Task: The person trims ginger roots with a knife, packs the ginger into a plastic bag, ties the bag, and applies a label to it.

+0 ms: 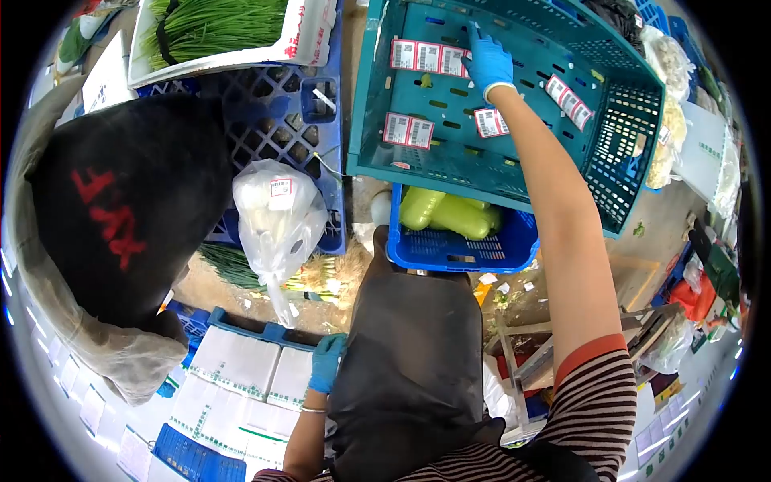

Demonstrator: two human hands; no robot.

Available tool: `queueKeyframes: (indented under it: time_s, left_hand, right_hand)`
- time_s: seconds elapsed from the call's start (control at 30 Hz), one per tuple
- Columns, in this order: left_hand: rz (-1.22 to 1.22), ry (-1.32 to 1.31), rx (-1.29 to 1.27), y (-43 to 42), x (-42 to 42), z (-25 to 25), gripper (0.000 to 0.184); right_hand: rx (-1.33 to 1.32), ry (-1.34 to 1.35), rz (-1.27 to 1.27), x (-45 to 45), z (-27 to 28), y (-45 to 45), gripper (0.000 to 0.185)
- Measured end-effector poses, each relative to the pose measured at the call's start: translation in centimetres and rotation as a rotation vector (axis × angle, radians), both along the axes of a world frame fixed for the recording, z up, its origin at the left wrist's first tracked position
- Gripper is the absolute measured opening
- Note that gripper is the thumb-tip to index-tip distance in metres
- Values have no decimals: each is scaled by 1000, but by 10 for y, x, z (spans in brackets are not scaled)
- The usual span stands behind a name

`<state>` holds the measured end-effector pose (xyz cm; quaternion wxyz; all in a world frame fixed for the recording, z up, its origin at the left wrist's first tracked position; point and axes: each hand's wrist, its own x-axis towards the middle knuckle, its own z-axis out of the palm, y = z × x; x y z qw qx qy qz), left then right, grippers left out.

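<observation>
Label strips [427, 58] lie flat in a teal crate [434, 184], likely for easy reach, beside a worker's right hand [490, 64], its grip outstretched and seemingly empty; the left hand [326, 363] shows no readable grip.

Green gourds [458, 218] lie in a blue basket [438, 251]. Left of the basket rests a plastic bag [277, 210], its pale contents hard to make out. Farther left is a black cover [161, 161] with red marks. Beyond the basket, leftward, a white foam box [305, 32] holds green stalks [225, 28]; a red bag [697, 299] sits well right of the basket.
</observation>
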<state>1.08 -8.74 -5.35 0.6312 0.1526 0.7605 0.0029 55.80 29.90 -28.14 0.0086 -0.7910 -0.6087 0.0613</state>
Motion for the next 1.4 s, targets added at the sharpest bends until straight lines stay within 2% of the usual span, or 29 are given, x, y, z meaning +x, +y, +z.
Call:
queueKeyframes:
  time_s: [0.03,0.13,0.17,0.27,0.33,0.37,0.43,0.53,0.6,0.67,0.77,0.9,1.03,1.07,1.1,1.13,1.2,1.3,1.4]
  left_hand:
    - [-12,10,6,-1,1,-2,20]
    - [-35,28,16,1,7,-4,21]
    - [-40,31,19,3,10,-4,21]
    - [-76,-1,41,10,18,-5,21]
    - [-128,-32,113,14,31,-4,20]
    - [-152,-47,150,16,38,-3,19]
    - [231,-125,-21,25,53,-1,20]
    - [42,-179,61,48,89,25,22]
    - [23,-245,123,62,116,55,24]
    - [53,-337,232,71,142,91,24]
    - [128,-426,411,68,168,154,24]
    - [348,-408,576,12,186,235,28]
    - [458,-223,781,-65,183,291,33]
    - [338,-141,939,-93,178,280,37]
    - [504,-171,791,-110,171,284,40]
    - [524,-124,795,-136,166,283,40]
    - [563,-29,800,-185,156,278,40]
    - [668,-8,677,-250,121,315,41]
    - [1005,-52,744,-324,99,344,40]
  right_hand:
    - [109,-82,28,-4,-11,-3,57]
    - [-228,-235,66,-2,-24,-13,39]
    - [-92,-70,42,1,-23,-26,24]
    - [-78,465,-280,-3,28,-51,24]
    - [31,1339,-691,4,70,-81,27]
    - [-4,1395,-707,4,113,-99,30]
    - [-68,1505,-722,-6,188,-141,32]
    - [-200,1524,-829,-31,260,-211,31]
    - [-288,1503,-784,-55,305,-246,30]
    - [-369,1617,-818,-78,338,-275,30]
    - [-430,1723,-625,-115,384,-300,27]
    - [-654,1772,-272,-148,433,-334,32]
    - [-919,1656,82,-175,463,-377,31]
    - [-1004,1600,122,-184,474,-387,30]
    - [-1011,1601,218,-195,478,-404,29]
    - [-1099,1563,264,-206,493,-415,29]
    - [-1213,1439,419,-230,489,-442,28]
    - [-1224,1321,652,-281,504,-483,26]
    - [-1301,1210,799,-335,536,-524,23]
